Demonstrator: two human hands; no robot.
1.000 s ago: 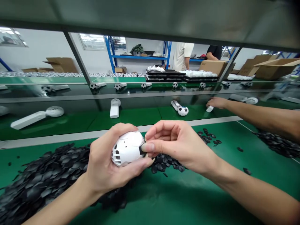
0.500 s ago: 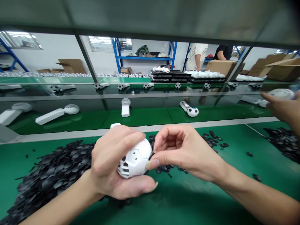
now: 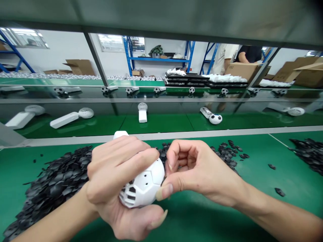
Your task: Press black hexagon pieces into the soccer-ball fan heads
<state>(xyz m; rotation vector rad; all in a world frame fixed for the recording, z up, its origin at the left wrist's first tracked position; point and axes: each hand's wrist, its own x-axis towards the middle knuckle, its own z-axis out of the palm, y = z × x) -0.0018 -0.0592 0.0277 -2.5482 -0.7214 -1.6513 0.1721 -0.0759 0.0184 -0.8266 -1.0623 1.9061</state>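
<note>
Since the earlier frame, the ball-shaped shell has shifted a little lower in the view, both hands with it, and the co-worker's hand at the right edge has gone from sight. The shell is held up over the green counter, between the two hands. The left hand is partly closed over its back and side, thumb tip jutting out below; a white handle end pokes out behind the knuckles. The right hand has its fingers curled and its thumb against the shell's right edge; whether it pinches a black panel there, I cannot tell. A heap of black panels lies beside the left forearm.

The shell looks like thin moulded plastic, so probably light and stiff, with a smooth, rounded surface that could slip or roll in a loose grip. The narrow ribs between its slots seem the weakest part. It is best cupped round the solid sides, palm behind, keeping pressure off the ribs; fingertips alone would give a less steady hold.
</note>
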